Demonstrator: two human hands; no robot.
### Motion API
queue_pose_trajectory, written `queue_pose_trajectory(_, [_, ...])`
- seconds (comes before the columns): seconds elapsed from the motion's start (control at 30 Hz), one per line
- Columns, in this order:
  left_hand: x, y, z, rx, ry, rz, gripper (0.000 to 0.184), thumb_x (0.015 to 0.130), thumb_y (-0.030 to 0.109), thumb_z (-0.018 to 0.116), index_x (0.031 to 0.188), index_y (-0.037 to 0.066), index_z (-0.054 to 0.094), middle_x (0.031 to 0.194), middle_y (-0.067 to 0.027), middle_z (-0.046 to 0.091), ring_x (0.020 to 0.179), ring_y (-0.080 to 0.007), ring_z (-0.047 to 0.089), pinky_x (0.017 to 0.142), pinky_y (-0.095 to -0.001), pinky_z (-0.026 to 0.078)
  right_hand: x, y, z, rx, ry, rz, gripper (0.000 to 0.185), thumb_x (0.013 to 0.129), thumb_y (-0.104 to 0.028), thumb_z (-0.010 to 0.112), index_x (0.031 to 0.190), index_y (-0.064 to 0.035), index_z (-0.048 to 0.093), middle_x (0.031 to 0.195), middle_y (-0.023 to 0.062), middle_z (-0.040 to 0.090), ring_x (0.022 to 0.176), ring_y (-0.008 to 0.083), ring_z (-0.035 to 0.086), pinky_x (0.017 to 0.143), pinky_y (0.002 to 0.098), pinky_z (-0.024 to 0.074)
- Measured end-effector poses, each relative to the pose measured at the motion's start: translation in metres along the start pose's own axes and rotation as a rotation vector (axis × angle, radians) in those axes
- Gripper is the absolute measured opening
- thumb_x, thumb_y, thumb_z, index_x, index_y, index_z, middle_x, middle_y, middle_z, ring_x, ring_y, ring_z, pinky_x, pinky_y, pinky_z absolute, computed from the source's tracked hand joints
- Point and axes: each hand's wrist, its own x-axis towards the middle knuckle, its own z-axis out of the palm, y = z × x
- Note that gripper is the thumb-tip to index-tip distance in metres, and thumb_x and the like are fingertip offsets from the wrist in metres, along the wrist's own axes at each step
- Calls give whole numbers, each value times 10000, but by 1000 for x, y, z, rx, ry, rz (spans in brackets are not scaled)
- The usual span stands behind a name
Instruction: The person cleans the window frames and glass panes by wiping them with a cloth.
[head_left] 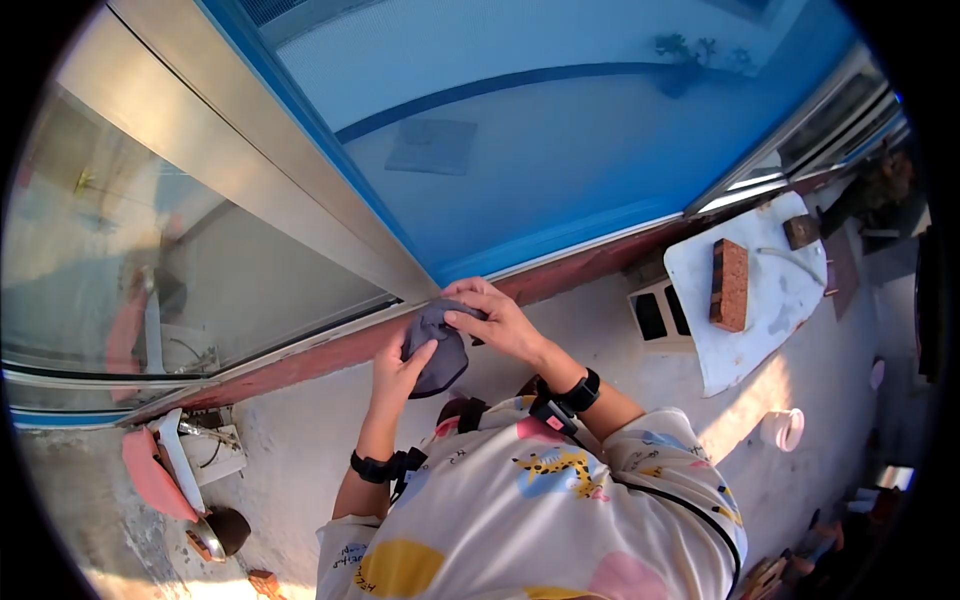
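A dark grey piece of cloth [440, 362], bunched up with a smooth curved lower edge, is held in front of my body. It could be a cap or a folded rag; the exact kind cannot be made out. My left hand [398, 372] grips its left side, thumb on top and fingers hidden behind. From the right, my right hand [497, 322] pinches the upper part between thumb and curled fingers. Black straps circle both my wrists.
Ahead stands a blue-tinted glass panel [540, 160] beside a metal frame [260, 170]. On the right, a brick [729, 285] lies on a white board [765, 335]. A pink-white tub [783, 429] stands on the concrete floor. A pink object [155, 475] lies at lower left.
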Motion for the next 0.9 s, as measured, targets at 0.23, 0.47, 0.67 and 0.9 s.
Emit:
queue_pose_trajectory(0.23, [4, 63, 41, 520, 116, 643, 387, 893, 304, 601, 1162, 26, 585, 1065, -121, 572, 928, -305, 610, 771, -359, 500, -31, -50, -10, 624, -197, 186, 909, 877, -310, 663, 1513, -173, 29, 1499, 139, 214, 1383, 255, 250, 1090, 403, 295])
queue_pose_trajectory(0.47, [-5, 86, 59, 731, 114, 803, 470, 935, 452, 478, 1214, 88, 582, 1165, -103, 546, 1011, -293, 580, 793, -373, 507, -24, -20, -26, 714, -30, 261, 651, 908, -191, 632, 1427, -92, 251, 1278, 56, 469, 1169, 146, 467, 996, 314, 399])
queue_pose_trajectory(0.67, [-28, 76, 12, 682, 431, 868, 473, 914, 324, 548, 1290, 41, 498, 1229, -141, 559, 1066, -313, 563, 844, -372, 496, 87, -250, -112, -468, 218, -727, 682, 730, -27, 762, 1253, -57, 325, 1131, 123, 503, 1002, 172, 562, 847, 297, 469])
queue_pose_trajectory(0.9, [-57, 72, -13, 672, 578, 683, 441, 823, 141, 642, 1242, 48, 540, 1224, -125, 569, 1064, -304, 561, 851, -370, 489, 247, -468, -91, -1099, 859, -1430, 301, 781, -81, 666, 1059, -89, 551, 988, 153, 590, 873, 267, 606, 681, 362, 504])
